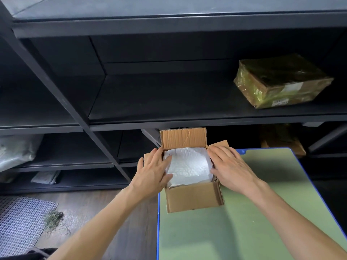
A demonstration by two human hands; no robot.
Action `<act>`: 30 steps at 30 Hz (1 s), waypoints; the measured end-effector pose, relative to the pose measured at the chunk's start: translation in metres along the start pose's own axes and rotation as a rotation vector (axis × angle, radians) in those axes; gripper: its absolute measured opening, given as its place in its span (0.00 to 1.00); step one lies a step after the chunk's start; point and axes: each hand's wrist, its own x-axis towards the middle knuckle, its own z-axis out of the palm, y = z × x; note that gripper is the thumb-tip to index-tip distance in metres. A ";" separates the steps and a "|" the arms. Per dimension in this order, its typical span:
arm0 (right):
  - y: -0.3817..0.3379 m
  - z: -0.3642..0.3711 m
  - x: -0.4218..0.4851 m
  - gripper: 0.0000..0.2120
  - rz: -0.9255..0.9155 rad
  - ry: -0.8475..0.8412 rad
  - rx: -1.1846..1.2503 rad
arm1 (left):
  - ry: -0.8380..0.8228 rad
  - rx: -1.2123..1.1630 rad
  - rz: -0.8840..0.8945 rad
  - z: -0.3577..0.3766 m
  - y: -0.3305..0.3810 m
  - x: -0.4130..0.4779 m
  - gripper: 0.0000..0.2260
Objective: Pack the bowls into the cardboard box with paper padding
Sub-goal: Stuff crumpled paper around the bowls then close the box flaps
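Two bare forearms reach out from the bottom of the view over a pale green table top (244,222) with a blue edge. At its far left corner sits the open cardboard box (194,198), part of it hanging past the table's left edge. Its back flap stands upright, its front flap hangs down toward the person, and the two side flaps are folded outward under the hands.

White crumpled paper padding (189,167) fills the box opening, and its surface shows a round, raised outline, probably a bowl wrapped underneath, though the paper hides whatever is there.

The left hand (153,170) lies flat on the left side flap, fingers spread, with the thumb and fingertips reaching onto the paper's left edge. The right hand (230,166) lies flat on the right side flap, fingers loosely together and pointing away, its thumb resting against the paper's right edge. Neither hand is gripping anything; both simply press down.

Behind the table stands a dark metal shelving unit (169,27). On its middle shelf, to the right and well apart from the box, lies a parcel wrapped in shiny yellowish tape (281,81) with a white label. On the wooden floor to the left is a white mesh mat (20,222) with a tuft of dry grass (54,219) at its edge.
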 end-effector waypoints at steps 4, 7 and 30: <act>0.005 -0.006 -0.002 0.29 0.029 0.057 0.046 | -0.001 -0.196 -0.151 -0.007 0.000 -0.008 0.25; -0.003 -0.005 0.000 0.26 -0.014 0.108 0.052 | 0.041 -0.130 -0.118 -0.007 0.004 -0.010 0.26; -0.093 0.015 0.055 0.44 0.166 -0.363 0.032 | 0.045 -0.111 -0.040 0.004 0.001 0.010 0.28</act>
